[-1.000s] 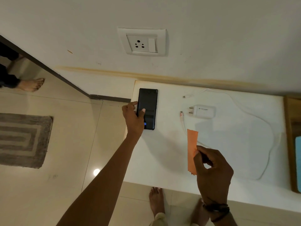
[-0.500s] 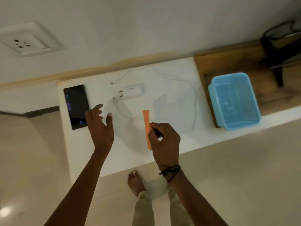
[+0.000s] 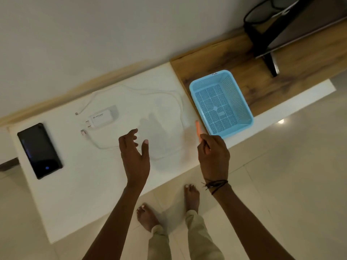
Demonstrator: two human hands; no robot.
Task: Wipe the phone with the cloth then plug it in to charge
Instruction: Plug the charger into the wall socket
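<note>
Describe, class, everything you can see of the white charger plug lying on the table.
The charger plug is a white, boxy adapter that looks like glossy plastic, with grey lettering on its top face and two metal pins pointing left toward the phone. It lies flat on the white table, near the wall. It is not plugged into anything. The white cable loops around it, one cable end lying just below its pins; neither hand touches it.

A light blue perforated basket [image 3: 221, 104] sits on a wood-grain shelf [image 3: 262, 85], its near corner overhanging the white table [image 3: 84, 184] to its left. Behind and right of the basket, a dark stand [image 3: 270, 62] rests on the shelf. Below the basket, 2 bare feet [image 3: 148, 216] stand on the tiled floor [image 3: 291, 184].
</note>
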